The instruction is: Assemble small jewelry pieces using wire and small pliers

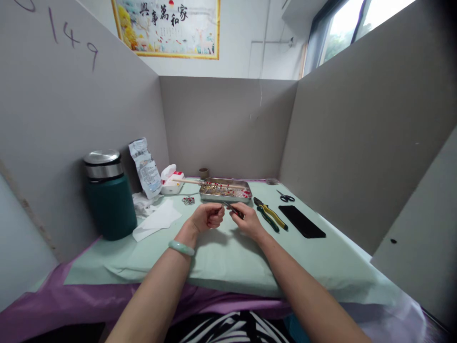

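Observation:
My left hand (pixel 209 216), with a pale green bangle (pixel 181 247) on its wrist, is closed in a pinch near the front of the metal tray. Whatever its fingertips hold is too small to make out. Close beside it, my right hand (pixel 246 219) is wrapped round small dark-handled pliers (pixel 233 209), their tip pointing at the left fingertips. Just behind both hands lies the shallow metal tray (pixel 224 198), holding many small red, gold and clear beads, with a thin wooden stick (pixel 189 181) across it. A little heap of beaded pieces (pixel 188 200) rests left of the tray.
To the right lie yellow-and-green pliers (pixel 271 215), a black phone (pixel 302 221) and scissors (pixel 285 196). On the left stand a green flask (pixel 110 200), a foil pouch (pixel 145 166), a tissue pack (pixel 172 183) and white paper (pixel 159 221). Grey partitions (pixel 228 124) enclose the table.

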Demonstrator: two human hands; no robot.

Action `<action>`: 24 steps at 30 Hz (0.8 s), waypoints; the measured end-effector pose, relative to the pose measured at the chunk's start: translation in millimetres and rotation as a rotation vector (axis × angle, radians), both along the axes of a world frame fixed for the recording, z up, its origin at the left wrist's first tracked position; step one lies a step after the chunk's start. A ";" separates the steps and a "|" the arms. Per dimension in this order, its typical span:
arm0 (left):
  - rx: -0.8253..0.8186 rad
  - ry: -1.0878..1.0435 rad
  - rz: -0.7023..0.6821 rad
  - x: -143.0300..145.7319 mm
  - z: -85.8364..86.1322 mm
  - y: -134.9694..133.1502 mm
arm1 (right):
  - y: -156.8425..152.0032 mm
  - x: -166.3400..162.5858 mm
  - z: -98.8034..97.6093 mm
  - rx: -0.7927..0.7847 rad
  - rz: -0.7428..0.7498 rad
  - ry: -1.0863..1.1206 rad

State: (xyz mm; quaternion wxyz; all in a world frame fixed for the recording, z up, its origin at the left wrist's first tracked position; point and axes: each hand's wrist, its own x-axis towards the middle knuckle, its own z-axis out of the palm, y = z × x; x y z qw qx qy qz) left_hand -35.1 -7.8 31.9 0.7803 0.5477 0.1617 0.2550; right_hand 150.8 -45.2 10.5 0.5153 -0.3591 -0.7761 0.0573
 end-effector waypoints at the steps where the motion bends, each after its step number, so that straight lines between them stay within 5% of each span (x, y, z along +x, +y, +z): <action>1: 0.000 0.006 0.000 0.0 -0.1 -0.1 | 0.0 0.5 0.4 0.007 0.003 0.001; 24: 0.199 0.158 0.096 1.3 1.6 -2.1 | 3.6 18.3 0.0 0.054 -0.155 -0.206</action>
